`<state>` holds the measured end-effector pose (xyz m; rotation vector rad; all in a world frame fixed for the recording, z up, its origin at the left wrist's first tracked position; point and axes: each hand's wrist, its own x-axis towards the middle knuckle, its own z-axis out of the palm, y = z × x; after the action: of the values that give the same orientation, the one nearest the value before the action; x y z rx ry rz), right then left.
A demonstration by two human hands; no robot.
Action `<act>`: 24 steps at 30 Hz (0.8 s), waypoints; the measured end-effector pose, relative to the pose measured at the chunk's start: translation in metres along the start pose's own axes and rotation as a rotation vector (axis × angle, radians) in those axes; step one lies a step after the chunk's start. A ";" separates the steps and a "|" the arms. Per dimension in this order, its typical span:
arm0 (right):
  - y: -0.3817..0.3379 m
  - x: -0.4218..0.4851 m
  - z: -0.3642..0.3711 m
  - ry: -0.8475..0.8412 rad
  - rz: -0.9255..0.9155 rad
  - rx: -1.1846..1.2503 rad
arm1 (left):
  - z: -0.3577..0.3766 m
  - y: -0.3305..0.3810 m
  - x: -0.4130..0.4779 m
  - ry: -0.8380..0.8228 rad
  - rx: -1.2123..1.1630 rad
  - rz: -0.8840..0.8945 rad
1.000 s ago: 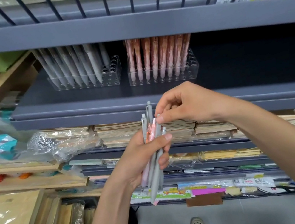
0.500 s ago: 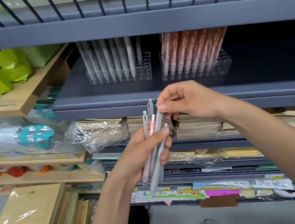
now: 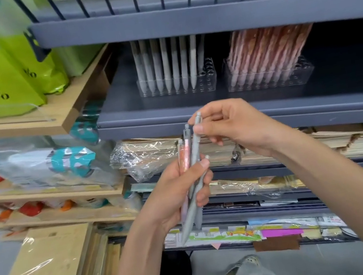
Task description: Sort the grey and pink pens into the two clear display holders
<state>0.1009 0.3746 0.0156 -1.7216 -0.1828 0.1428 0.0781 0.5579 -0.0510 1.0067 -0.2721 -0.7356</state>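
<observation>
A dark grey metal shelf point(image 3: 128, 115) has two clear plastic pen holders on it, side by side. The left clear holder point(image 3: 210, 82) on the shelf has grey pens point(image 3: 166, 67) standing up in it, and open holes show at its right end. The right clear holder point(image 3: 303, 73) on the shelf is packed with pink pens point(image 3: 265, 54) that lean. In front of the shelf and lower down, the left hand point(image 3: 174, 196) wraps its fingers and thumb round a bunch of grey and pink plastic pens point(image 3: 186, 154), tips pointing down. Just in front of the shelf's edge, the right hand point(image 3: 234, 125) pinches the top of one long grey pen point(image 3: 197, 145) in the bunch. That pen sticks up higher than the others.
</observation>
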 end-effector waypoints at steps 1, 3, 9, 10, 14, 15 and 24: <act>-0.002 0.001 -0.001 0.029 -0.011 -0.016 | -0.001 0.001 0.002 0.005 -0.002 0.005; -0.004 0.003 -0.001 0.091 -0.032 -0.025 | -0.002 0.004 0.005 0.017 -0.005 0.007; -0.017 0.011 -0.018 0.467 -0.164 0.127 | -0.015 0.002 0.004 -0.004 0.024 -0.048; -0.020 0.013 -0.024 0.549 -0.214 0.104 | -0.016 0.000 0.003 0.002 0.015 -0.057; -0.030 0.023 -0.040 1.050 -0.319 -0.196 | -0.018 -0.003 0.002 -0.001 0.004 -0.068; -0.031 0.026 -0.044 1.136 -0.305 -0.283 | -0.019 -0.002 0.002 -0.001 0.004 -0.065; -0.034 0.054 -0.038 1.020 -0.250 -0.426 | -0.024 0.003 0.001 0.042 -0.016 -0.044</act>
<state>0.1598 0.3537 0.0554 -1.9617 0.3527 -1.0077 0.0932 0.5744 -0.0615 1.0146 -0.2085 -0.7546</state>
